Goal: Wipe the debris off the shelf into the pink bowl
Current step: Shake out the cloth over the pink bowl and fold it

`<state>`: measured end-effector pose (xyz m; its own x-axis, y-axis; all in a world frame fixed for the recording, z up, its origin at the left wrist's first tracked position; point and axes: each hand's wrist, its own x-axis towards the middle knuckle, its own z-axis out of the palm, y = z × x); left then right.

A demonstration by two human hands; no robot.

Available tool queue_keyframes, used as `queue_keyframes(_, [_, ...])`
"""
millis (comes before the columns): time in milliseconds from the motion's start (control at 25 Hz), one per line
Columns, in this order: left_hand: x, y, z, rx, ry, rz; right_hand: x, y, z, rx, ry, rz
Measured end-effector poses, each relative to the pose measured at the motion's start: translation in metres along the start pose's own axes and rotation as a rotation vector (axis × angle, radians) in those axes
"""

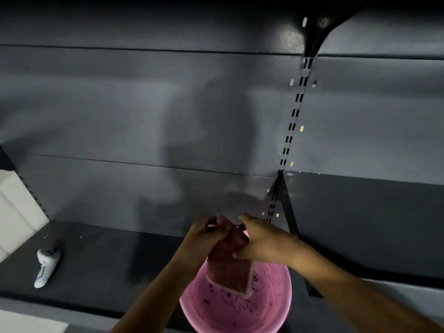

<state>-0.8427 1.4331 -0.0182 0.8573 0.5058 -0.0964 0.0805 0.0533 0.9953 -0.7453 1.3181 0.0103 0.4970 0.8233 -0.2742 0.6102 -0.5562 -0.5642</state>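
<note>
Far left on the shelf, a white gadget lying flat, with a few pale specks just behind it; debris or glints, hard to tell. Toward the middle, left hand pinching the top edge of the cloth, fingers curled round the fabric. Cloth hanging down between both hands, lower corner dangling inside the bowl. Bowl low at the shelf front, directly beneath the hands, dark crumbs dotted across its pink inside; support under it not visible. Just right of the cloth, right hand gripping its other side, thumb pressed into the fabric, knuckles near the bracket. Looks like shaking out the cloth over the bowl, so probably late in the job. Risks from here: flicking too hard and throwing crumbs past the rim, back onto the shelf or down the front; snagging the hanging corner on the rim and tipping the bowl; stopping with those specks at left not yet wiped. Dim light and a dark surface too, so easy to overlook small bits.
</note>
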Motion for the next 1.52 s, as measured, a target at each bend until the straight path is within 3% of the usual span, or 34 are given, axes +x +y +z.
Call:
queue_keyframes(80, [-0.002, -0.003, -0.008, -0.058, -0.126, -0.032, -0.003, 0.0, -0.001, -0.029, 0.026, -0.064])
queue_keyframes(160, [-0.001, -0.007, -0.017, 0.092, -0.188, -0.022, -0.005, 0.001, -0.001, -0.13, 0.108, -0.107])
queue_keyframes(280, [0.0, -0.015, -0.021, 0.354, -0.124, 0.004, -0.005, 0.002, 0.0, -0.174, 0.21, -0.128])
queue_keyframes(440, [-0.005, -0.017, -0.022, 0.526, -0.01, 0.239, -0.004, 0.002, -0.004, -0.144, 0.244, -0.185])
queue_keyframes(600, [-0.01, -0.004, -0.027, 0.588, -0.035, 0.384, -0.009, -0.003, -0.006, -0.033, 0.299, -0.175])
queue_keyframes(760, [-0.011, 0.005, -0.036, 0.501, -0.046, 0.446, -0.018, -0.008, -0.005, 0.202, 0.518, -0.186])
queue_keyframes(840, [-0.015, 0.006, -0.038, 0.187, -0.053, 0.339, -0.021, -0.009, 0.001, 0.508, 0.61, -0.192])
queue_keyframes(920, [-0.016, 0.003, -0.036, -0.133, -0.042, 0.154, -0.02, -0.003, 0.019, 0.782, 0.505, -0.162])
queue_keyframes(960, [-0.016, 0.0, -0.034, -0.168, -0.002, 0.105, -0.02, 0.002, 0.03, 0.891, 0.39, -0.13])
queue_keyframes(1040, [-0.017, -0.012, -0.033, -0.129, 0.056, 0.04, -0.018, 0.016, 0.053, 1.025, 0.216, -0.052])
queue_keyframes(1200, [-0.031, -0.04, -0.031, -0.152, -0.123, -0.236, -0.011, 0.041, 0.083, 1.228, 0.347, 0.122])
queue_keyframes(1280, [-0.042, -0.055, -0.024, -0.161, -0.124, -0.33, -0.017, 0.051, 0.101, 1.3, 0.214, 0.196])
queue_keyframes(1360, [-0.052, -0.072, -0.017, -0.133, -0.079, -0.343, -0.025, 0.059, 0.119, 1.324, 0.022, 0.273])
queue_keyframes(1520, [-0.067, -0.098, -0.001, 0.056, -0.202, -0.367, -0.031, 0.076, 0.146, 1.335, 0.021, 0.467])
